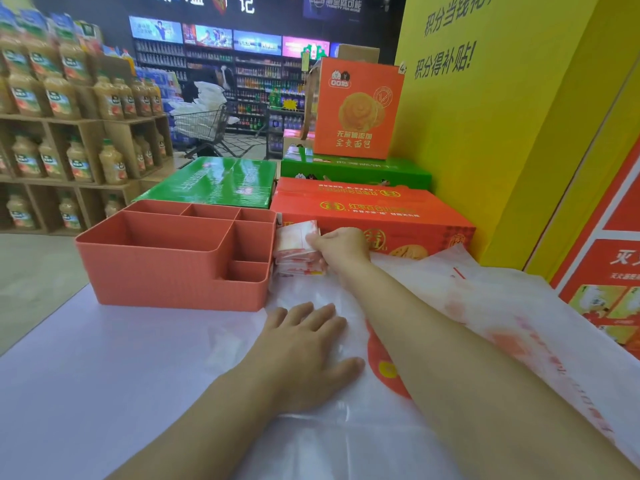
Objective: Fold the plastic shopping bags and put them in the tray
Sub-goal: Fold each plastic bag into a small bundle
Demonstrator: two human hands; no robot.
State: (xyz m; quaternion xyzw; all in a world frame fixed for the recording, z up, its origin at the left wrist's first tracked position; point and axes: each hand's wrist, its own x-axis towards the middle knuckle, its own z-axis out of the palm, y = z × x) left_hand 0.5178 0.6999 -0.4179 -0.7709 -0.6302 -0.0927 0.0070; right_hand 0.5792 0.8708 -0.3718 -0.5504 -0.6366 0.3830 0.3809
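A salmon-pink tray [166,271] with several compartments stands on the white table, left of centre. Just right of it lies a small stack of folded plastic bags [294,252], white with red print. My right hand [341,245] reaches forward and grips the top folded bag of that stack. An unfolded white plastic bag [485,317] with red print is spread flat over the right side of the table. My left hand [311,348] lies flat on its near left part, fingers straight.
Red and green cartons [363,206] are stacked behind the tray and bags, with an orange bread box [356,105] on top. A yellow wall [502,133] closes the right side. Juice shelves [69,133] stand at the left.
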